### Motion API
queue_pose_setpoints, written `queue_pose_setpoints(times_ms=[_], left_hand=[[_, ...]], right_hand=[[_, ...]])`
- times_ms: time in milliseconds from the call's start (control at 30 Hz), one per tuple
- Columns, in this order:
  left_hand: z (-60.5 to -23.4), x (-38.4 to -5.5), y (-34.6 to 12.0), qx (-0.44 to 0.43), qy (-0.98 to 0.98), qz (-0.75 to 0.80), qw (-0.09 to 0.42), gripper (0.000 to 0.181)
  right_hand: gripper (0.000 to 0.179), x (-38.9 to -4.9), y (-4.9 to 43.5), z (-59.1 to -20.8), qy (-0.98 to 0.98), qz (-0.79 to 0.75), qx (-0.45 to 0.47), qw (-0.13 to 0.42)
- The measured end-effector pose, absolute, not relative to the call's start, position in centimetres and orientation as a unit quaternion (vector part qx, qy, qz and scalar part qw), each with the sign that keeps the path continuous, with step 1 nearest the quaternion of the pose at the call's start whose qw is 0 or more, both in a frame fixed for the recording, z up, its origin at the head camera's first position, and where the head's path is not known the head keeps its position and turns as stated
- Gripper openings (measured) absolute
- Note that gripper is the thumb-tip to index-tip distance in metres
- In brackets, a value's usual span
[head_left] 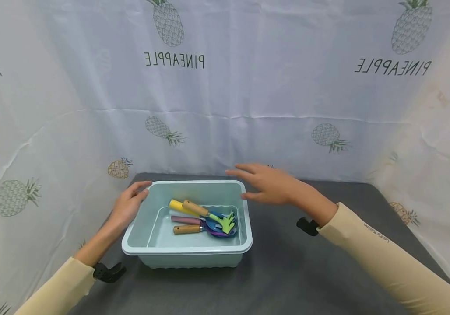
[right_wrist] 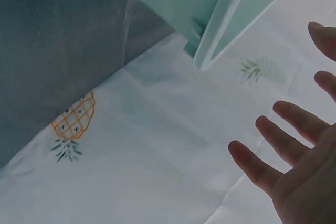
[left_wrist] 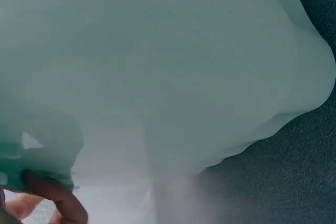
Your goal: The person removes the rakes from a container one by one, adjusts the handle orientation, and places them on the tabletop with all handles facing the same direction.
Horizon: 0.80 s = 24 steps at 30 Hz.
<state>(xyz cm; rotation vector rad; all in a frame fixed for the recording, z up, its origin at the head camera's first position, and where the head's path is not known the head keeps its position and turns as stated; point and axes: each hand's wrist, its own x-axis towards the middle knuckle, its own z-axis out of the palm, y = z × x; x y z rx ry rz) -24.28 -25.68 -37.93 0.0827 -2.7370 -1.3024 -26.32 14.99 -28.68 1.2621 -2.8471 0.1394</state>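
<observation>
A pale green plastic basin (head_left: 195, 250) sits on the dark table. My left hand (head_left: 128, 205) grips its rim at the back left corner; in the left wrist view the fingers (left_wrist: 60, 198) curl at the basin's edge. Inside lie several small garden tools, heads toward the right: a lime-green rake (head_left: 226, 222) with a wooden handle on top, blue and purple heads under it. A yellow handle (head_left: 181, 207), a pink handle (head_left: 185, 219) and another wooden handle (head_left: 187, 229) point left. My right hand (head_left: 274, 183), fingers spread and holding nothing, hovers beyond the basin's right rim.
The dark grey tabletop (head_left: 307, 267) extends to the right of the basin. A white curtain (head_left: 248, 87) with pineapple prints hangs behind and along both sides. Each wrist wears a black strap (head_left: 108, 273).
</observation>
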Motion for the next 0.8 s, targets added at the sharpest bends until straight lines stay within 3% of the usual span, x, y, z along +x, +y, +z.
queue_pose_setpoints(times_ms=[500, 800], left_hand=[[-38.5, -23.9, -25.5, 0.024, -0.881, -0.467, 0.071, 0.047], [-38.6, -24.1, -25.3, 0.038, -0.869, -0.489, 0.068, 0.046]], right_hand=[[0.07, -26.4, 9.5, -28.0, -0.899, 0.076, 0.427, -0.062], [0.059, -28.2, 6.4, -27.7, -0.87, 0.143, 0.465, -0.074]])
